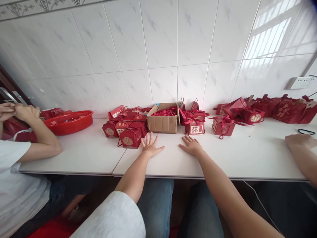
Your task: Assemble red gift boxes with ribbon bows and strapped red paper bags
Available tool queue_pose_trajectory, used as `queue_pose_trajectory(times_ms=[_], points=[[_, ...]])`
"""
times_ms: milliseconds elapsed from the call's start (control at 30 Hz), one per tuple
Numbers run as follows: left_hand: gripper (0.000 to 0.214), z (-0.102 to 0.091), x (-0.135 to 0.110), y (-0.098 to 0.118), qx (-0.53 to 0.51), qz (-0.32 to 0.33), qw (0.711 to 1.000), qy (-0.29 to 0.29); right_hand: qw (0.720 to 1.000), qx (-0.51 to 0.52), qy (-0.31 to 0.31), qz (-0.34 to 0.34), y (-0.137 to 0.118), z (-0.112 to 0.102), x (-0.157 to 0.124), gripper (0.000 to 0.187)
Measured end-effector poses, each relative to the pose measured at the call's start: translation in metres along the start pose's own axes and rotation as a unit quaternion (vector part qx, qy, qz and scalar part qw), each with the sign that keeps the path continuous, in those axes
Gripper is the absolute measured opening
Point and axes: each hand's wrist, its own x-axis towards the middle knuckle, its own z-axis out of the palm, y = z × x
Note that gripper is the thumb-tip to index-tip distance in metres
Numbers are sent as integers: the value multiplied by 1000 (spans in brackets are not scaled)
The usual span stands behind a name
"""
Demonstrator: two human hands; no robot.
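My left hand (150, 147) lies flat on the white table (170, 162), fingers spread, holding nothing. Close to its fingertips stands a red gift box (129, 138) with a round gold emblem, at the front of a cluster of similar boxes. My right hand (191, 145) also rests palm down with its fingers stretched out and nothing in it. Just beyond it is a red gift box with a white label (194, 127) and a ribbon on top. Between and behind the hands sits an open cardboard box (162, 124) filled with red ribbons (166, 112).
A red plastic basin (70, 123) stands at left, beside a person's bent arm (42, 148). Right of centre is a ribboned red box (223, 125); red bags (288, 109) line the wall. At far right, another person's hand (300, 141) rests near a black loop (306, 132).
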Motion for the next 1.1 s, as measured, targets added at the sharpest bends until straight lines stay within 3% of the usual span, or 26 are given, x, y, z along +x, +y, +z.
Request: queue_pose_trajectory(times_ms=[300,533,867,1100], points=[[92,-4,-2,-2,1,25,999,-27,1000,7,-6,24,-5,-3,-5,74],[76,-7,-3,-5,-3,62,997,-35,999,20,-6,30,-8,-2,-6,77],[63,-15,-16,-4,-13,164,986,0,997,73,21,15,4,-2,-9,50],[64,-10,-23,-10,-18,162,986,33,995,98,25,-6,11,4,-17,47]])
